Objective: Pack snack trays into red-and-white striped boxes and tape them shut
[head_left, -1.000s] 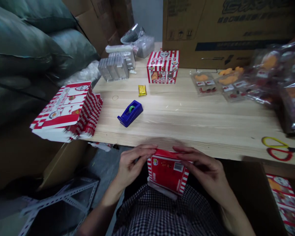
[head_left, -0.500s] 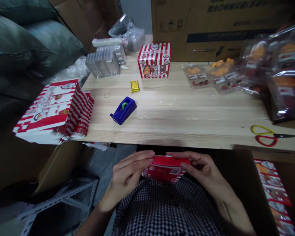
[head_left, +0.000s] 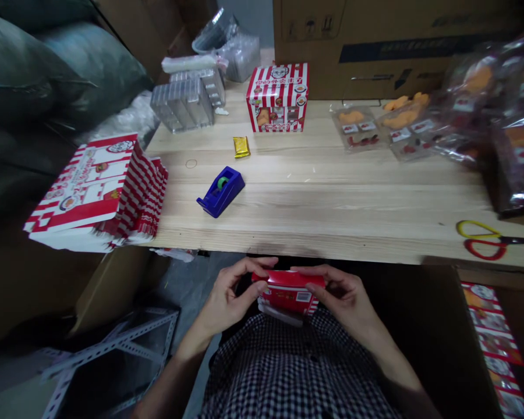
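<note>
I hold a small red-and-white striped carton [head_left: 288, 294] over my lap, just below the near edge of the wooden table [head_left: 332, 203]. My left hand [head_left: 227, 297] grips its left end, fingers curled round the top edge. On the right end my right hand [head_left: 343, 299] pinches the carton, thumb and fingers closed on it. The carton lies tilted with its red top face up.
A stack of flat striped cartons [head_left: 96, 192] overhangs the table's left end. A blue tape dispenser [head_left: 220, 191], a gold packet [head_left: 241, 146], an assembled striped box [head_left: 277, 98], clear trays [head_left: 186, 102], bagged toys [head_left: 419, 128] and scissors [head_left: 484, 238] lie on the table. Cardboard boxes stand behind.
The carton has tipped from standing upright to lying flatter with its top face up. Both hands have shifted closer round its ends.
</note>
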Available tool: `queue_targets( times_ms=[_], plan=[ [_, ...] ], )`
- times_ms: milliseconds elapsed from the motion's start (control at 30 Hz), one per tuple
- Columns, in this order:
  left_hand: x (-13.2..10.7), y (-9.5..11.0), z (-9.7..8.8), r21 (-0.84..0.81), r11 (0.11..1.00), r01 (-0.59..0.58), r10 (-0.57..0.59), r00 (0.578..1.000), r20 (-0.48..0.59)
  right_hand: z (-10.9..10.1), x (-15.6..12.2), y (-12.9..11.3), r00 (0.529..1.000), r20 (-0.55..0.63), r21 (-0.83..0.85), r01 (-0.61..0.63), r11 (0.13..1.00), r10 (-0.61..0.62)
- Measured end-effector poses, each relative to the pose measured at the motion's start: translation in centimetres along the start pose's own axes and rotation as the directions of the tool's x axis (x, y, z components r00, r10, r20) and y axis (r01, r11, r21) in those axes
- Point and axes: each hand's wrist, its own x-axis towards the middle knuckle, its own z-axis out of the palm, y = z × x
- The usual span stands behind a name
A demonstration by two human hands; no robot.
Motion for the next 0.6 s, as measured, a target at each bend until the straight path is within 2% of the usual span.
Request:
queue_targets(
  times_ms=[167, 300, 467, 600],
  plan=[
    [1.0, 1.8, 0.9, 0.085, 0.976, 0.199, -0.210, 0.968, 0.137, 0.6, -0.4, 0.0, 0.999, 0.029, -0.090, 0.029, 0.996, -0.026],
    [1.1, 1.0, 0.9, 0.063, 0.950, 0.306, -0.312, 0.926, 0.210, 0.4, -0.2, 0.6, 0.999, 0.039, -0.059, 0.033, 0.998, -0.031],
    [0.7, -0.6, 1.2, -0.124, 0.925, 0.359, -0.336, 0.926, 0.175, 0.4, 0.2, 1.3, 0.999, 0.044, -0.042, 0.026, 0.999, -0.024],
    [0.4, -0.2, 1.0, -0.067, 0.951, 0.302, -0.288, 0.943, 0.168, 0.4, 0.2, 1.5, 0.999, 0.020, -0.070, 0.037, 0.997, -0.035]
  ],
)
